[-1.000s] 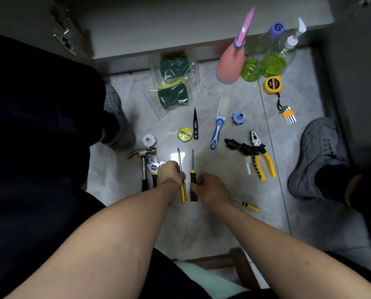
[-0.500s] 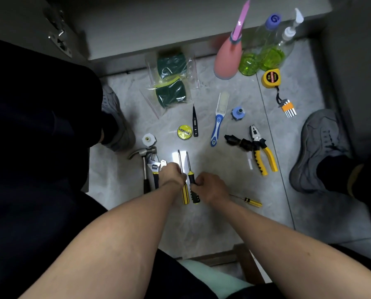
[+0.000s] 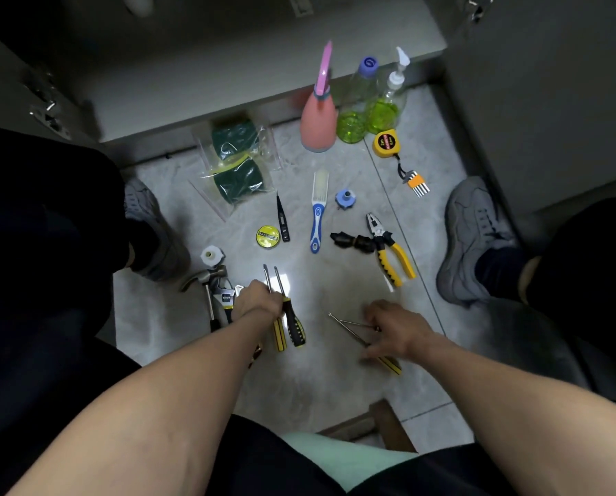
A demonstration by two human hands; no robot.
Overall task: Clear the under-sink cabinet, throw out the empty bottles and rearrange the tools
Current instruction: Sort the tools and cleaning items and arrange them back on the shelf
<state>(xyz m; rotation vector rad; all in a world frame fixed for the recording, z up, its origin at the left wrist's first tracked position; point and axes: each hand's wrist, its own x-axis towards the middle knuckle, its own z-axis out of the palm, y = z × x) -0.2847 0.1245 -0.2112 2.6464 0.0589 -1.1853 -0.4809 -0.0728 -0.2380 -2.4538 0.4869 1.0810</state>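
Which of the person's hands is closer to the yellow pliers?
Right. The right hand lies just below the pliers; the left hand is further off, on the screwdrivers.

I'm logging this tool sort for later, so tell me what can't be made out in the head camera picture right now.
- Head view: the slim screwdriver is mostly under the right hand, so the grip is unclear.
- The left hand hides where the two big screwdrivers meet it, and part of the wrench.
- The tape measure print is too small to read.
- The cabinet interior is dark.
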